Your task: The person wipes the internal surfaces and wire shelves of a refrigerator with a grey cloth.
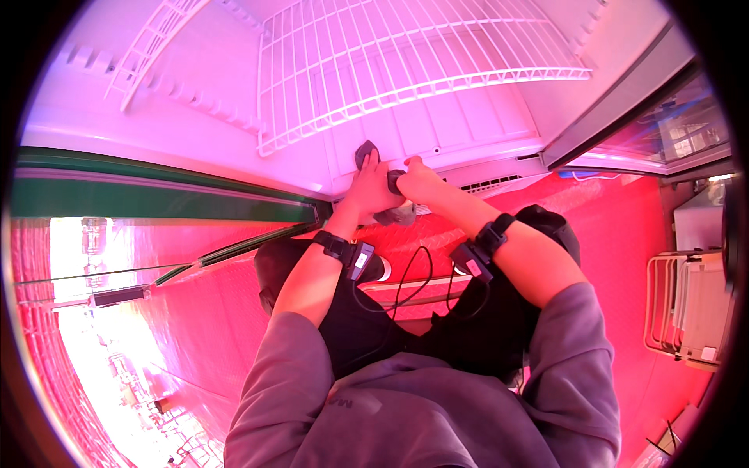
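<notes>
A dark grey cloth (365,153) is bunched at the front sill of an open white refrigerated cabinet (437,125). My left hand (370,189) is closed around it; part of the cloth sticks out beyond the fingertips and a paler fold hangs below the palm. Right beside it, my right hand (421,184) is curled with its fingers gripping a dark bunched bit of the cloth between the two hands. Both hands sit low at the cabinet's floor edge. Fingers partly hide how the cloth is folded.
A white wire shelf (413,54) spans the cabinet above my hands. Green-framed glass door (172,191) stands open at left; another dark-framed glass door (655,132) is at right. A vent grille (491,186) runs along the sill. A folding metal rack (663,304) stands on the red floor (616,265).
</notes>
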